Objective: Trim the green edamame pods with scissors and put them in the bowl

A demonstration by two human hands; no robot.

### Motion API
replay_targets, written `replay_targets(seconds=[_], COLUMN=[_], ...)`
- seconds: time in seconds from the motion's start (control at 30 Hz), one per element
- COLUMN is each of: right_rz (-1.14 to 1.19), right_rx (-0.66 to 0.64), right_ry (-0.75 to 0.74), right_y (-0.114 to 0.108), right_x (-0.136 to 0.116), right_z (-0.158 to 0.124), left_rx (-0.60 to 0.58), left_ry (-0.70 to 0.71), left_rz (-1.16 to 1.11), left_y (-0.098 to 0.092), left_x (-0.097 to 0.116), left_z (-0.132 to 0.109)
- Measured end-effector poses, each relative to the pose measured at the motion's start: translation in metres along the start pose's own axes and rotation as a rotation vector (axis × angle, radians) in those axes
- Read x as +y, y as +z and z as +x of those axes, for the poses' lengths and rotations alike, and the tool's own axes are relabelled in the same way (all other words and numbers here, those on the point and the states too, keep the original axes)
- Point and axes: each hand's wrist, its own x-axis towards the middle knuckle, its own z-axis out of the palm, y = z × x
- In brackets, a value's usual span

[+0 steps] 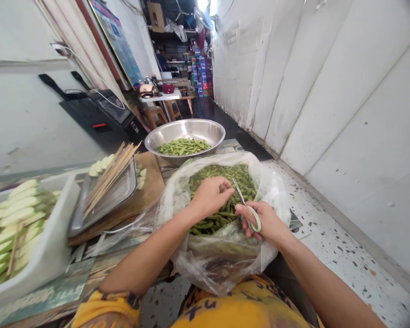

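My right hand [262, 220] is closed around the scissors [254, 217], which have pale green handles. Their metal blades point up and to the left, just beside the fingers of my left hand [212, 196]. Those fingers are pinched on a green soybean pod, mostly hidden by the fingers and blades. Both hands are over a clear plastic bag [177, 200], its mouth spread wide. Inside is a large heap of green soybean pods [208, 224]. Behind the bag stands a wide steel bowl [205, 128] with a smaller pile of pods [182, 146].
At left, a white tub [63, 200] holds pale green slices. Wooden skewers [111, 177] lie across a metal tray [123, 187] on a wooden board [150, 173]. A white wall [328, 91] runs along the right. Black equipment [102, 118] leans at the left wall.
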Motion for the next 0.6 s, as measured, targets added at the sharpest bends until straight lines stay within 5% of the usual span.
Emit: replay_targets(seconds=[0.17, 0.3, 0.6], right_rz=[0.015, 0.031, 0.049], right_rx=[-0.016, -0.033, -0.08], right_ry=[-0.025, -0.037, -0.06], right_y=[0.0004, 0.0004, -0.0012], right_x=[-0.002, -0.003, 0.0013], right_z=[-0.0007, -0.002, 0.0008], left_rx=[-0.079, -0.037, 0.008], left_ry=[-0.281, -0.287, -0.204], left_rz=[-0.426, -0.684, -0.563], left_y=[0.0023, 0.004, 0.0071], left_x=[0.0014, 0.0034, 0.0017], left_z=[0.0027, 0.0034, -0.0018])
